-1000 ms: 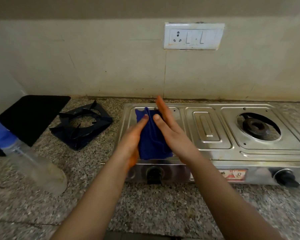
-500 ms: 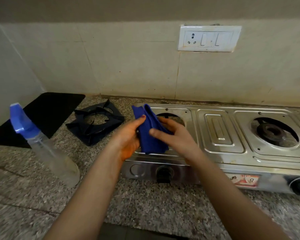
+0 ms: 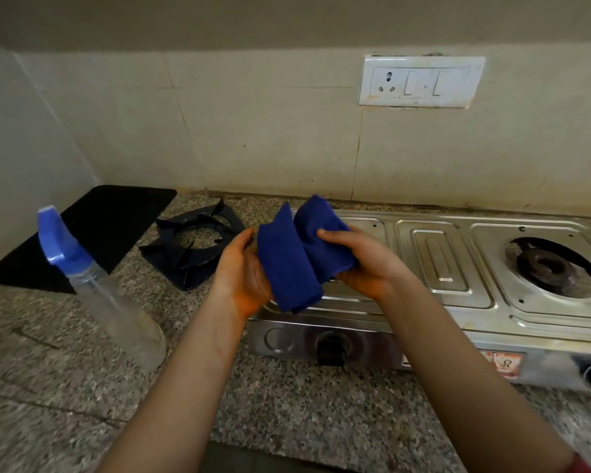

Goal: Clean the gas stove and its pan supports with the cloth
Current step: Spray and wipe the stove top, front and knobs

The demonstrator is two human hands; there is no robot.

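A folded blue cloth (image 3: 296, 261) is held in the air over the left end of the steel gas stove (image 3: 434, 264). My left hand (image 3: 243, 271) cups its left fold from the side and below. My right hand (image 3: 362, 264) grips its right fold, fingers curled over the top. The cloth hides the stove's left burner. The right burner (image 3: 548, 264) lies bare, with no support on it. Black pan supports (image 3: 193, 247) lie stacked on the granite counter left of the stove.
A clear spray bottle (image 3: 96, 285) with a blue head stands on the counter at the left. A black mat (image 3: 82, 233) lies in the back left corner. A white socket plate (image 3: 422, 81) is on the tiled wall. Stove knobs (image 3: 331, 349) face the front.
The cloth has been lifted off the stove top and folded over between both hands. My right hand went from flat on it to gripping it. The view shifted left.
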